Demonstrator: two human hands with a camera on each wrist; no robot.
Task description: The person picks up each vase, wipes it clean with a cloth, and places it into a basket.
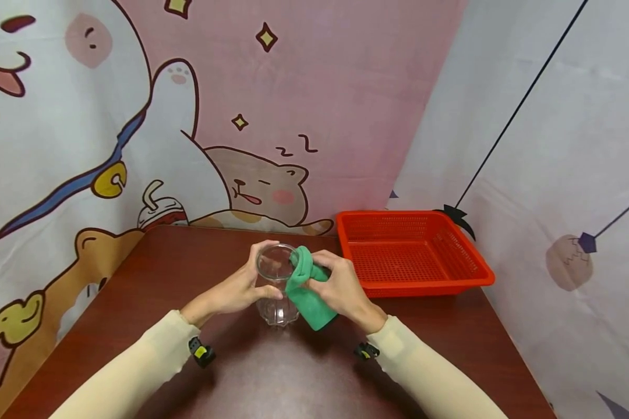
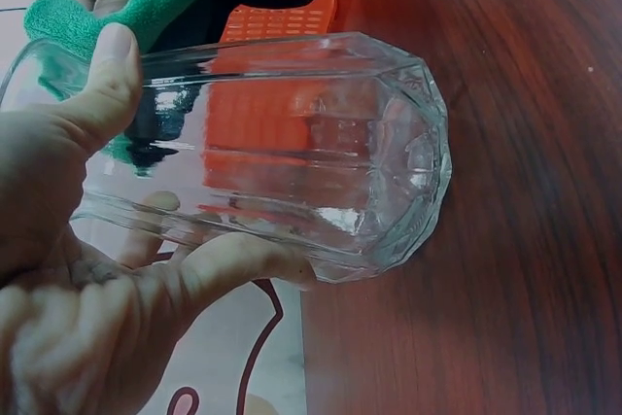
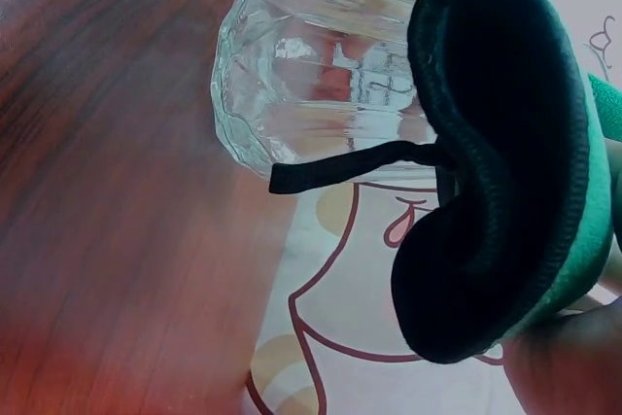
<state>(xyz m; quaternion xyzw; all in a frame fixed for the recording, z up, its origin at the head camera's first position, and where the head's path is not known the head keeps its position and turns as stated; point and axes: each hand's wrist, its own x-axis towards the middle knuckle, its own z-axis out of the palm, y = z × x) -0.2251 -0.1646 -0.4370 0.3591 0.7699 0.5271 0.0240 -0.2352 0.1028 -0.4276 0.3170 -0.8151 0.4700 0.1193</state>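
Observation:
A clear, ribbed glass jar (image 1: 279, 311) with a faceted base stands out in the middle of the head view, its round mouth facing up. My left hand (image 1: 241, 287) grips it from the left, thumb on the near side and fingers around the far side; the left wrist view shows the thumb pressed on the glass (image 2: 282, 143). On the jar's right, my right hand (image 1: 343, 285) pinches a green cloth (image 1: 317, 311) at the rim, partly tucked over the mouth. The cloth's black lining (image 3: 496, 162) and a black loop (image 3: 350, 164) hang down. Whether the base touches the table cannot be told.
A red perforated plastic basket (image 1: 424, 286) sits at the back right of the dark brown wooden table (image 1: 272, 384). Cartoon-printed fabric (image 1: 356, 105) hangs behind the table and along both sides.

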